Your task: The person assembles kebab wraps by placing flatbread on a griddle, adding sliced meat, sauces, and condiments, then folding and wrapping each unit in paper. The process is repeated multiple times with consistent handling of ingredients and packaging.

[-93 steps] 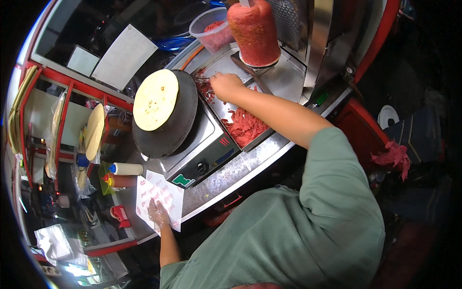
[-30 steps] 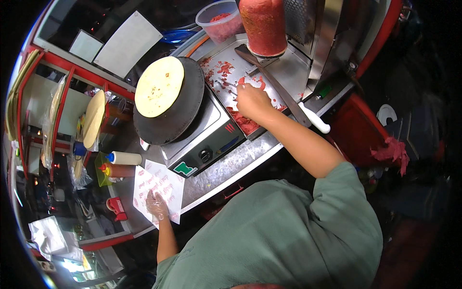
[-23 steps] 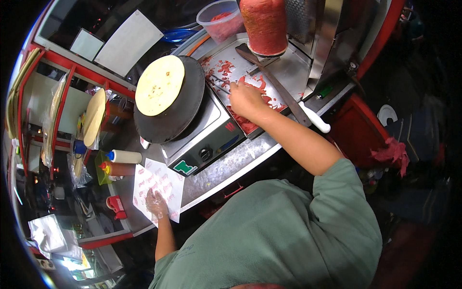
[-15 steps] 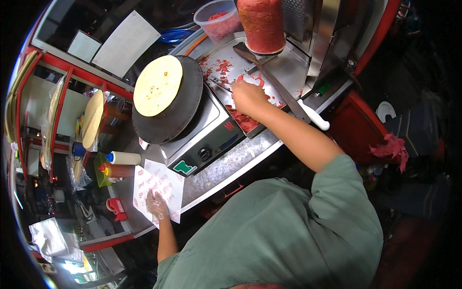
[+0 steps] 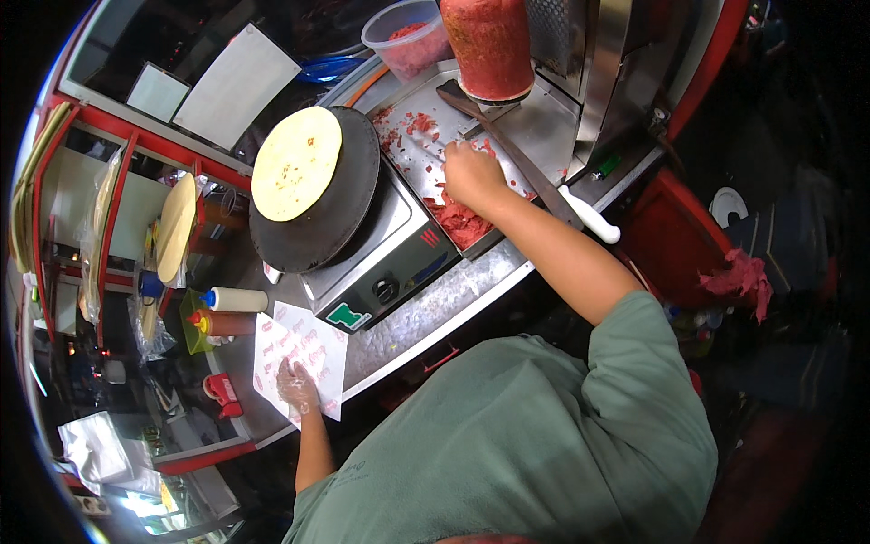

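My right hand (image 5: 475, 174) is closed around what looks like a pair of metal tongs (image 5: 426, 150), blurred, reaching over the steel meat tray (image 5: 553, 122). Red meat shavings (image 5: 462, 227) are heaped at the tray's near corner, just below that hand, and smaller scraps lie scattered beyond it. My left hand (image 5: 297, 388), in a clear plastic glove, rests with fingers stretched out on a white printed paper sheet (image 5: 313, 340) at the counter's near left. Between the hands, a flatbread (image 5: 297, 163) lies on a round black griddle (image 5: 362, 195), overhanging its left side.
A long knife (image 5: 591, 216) lies across the tray, its white handle past the edge. Behind it stands a red meat cone (image 5: 489, 54), beside a clear tub (image 5: 412, 50) of red meat. Two squeeze bottles (image 5: 237, 299) lie left of the stove (image 5: 385, 288).
My right hand has moved slightly to the right and down over the tray, drawing the tongs through the scraps. My left hand remains on the paper.
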Available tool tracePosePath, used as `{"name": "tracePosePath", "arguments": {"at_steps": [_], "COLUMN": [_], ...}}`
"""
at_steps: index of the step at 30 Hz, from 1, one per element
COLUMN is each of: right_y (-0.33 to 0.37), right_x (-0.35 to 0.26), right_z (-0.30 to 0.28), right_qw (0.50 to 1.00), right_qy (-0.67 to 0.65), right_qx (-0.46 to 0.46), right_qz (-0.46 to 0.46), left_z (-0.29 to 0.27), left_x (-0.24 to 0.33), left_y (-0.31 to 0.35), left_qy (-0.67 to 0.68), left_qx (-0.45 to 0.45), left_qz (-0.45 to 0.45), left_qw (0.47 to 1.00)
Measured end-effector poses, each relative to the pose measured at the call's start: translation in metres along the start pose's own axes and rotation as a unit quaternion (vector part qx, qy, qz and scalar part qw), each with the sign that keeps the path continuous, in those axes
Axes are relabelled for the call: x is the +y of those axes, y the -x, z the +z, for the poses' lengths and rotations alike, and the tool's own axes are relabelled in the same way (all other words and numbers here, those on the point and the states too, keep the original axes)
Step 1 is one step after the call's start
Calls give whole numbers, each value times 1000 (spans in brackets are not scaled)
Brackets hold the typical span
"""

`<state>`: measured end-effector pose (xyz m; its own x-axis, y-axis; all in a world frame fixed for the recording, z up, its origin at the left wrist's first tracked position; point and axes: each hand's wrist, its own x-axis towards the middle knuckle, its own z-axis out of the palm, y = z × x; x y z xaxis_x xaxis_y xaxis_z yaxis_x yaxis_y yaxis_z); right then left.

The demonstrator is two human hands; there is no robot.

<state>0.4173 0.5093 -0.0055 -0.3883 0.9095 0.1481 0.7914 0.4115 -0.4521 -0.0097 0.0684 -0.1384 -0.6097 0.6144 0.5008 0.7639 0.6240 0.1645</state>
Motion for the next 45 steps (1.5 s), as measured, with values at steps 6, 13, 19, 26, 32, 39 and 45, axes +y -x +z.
{"name": "tracePosePath", "arguments": {"at_steps": [6, 13, 19, 26, 32, 39, 45], "right_y": [1, -34, -23, -26, -52, -115, -62], "right_x": [-8, -3, -7, -41, -33, -28, -29], "right_z": [7, 21, -6, 18, 42, 43, 10], "right_qw": [999, 999, 990, 981, 992, 1000, 1000], "right_qy": [-37, -15, -123, -162, -122, -5, -8], "right_qx": [-3, 19, 10, -64, -1, 7, -12], "right_qz": [-17, -30, 72, 81, 27, 20, -2], "left_z": [-2, -2, -5, -4, -14, -7, -7], "left_x": [3, 3, 6, 6, 20, 11, 14], "left_y": [1, 3, 3, 0, -2, -4, 3], "left_qy": [-33, -23, -21, -25, -15, 8, -19], "left_qx": [3, 12, -9, 1, -43, -8, -34], "left_qz": [13, 16, 0, 1, -49, -14, -40], "left_qw": [999, 1000, 1000, 1000, 998, 1000, 998]}}
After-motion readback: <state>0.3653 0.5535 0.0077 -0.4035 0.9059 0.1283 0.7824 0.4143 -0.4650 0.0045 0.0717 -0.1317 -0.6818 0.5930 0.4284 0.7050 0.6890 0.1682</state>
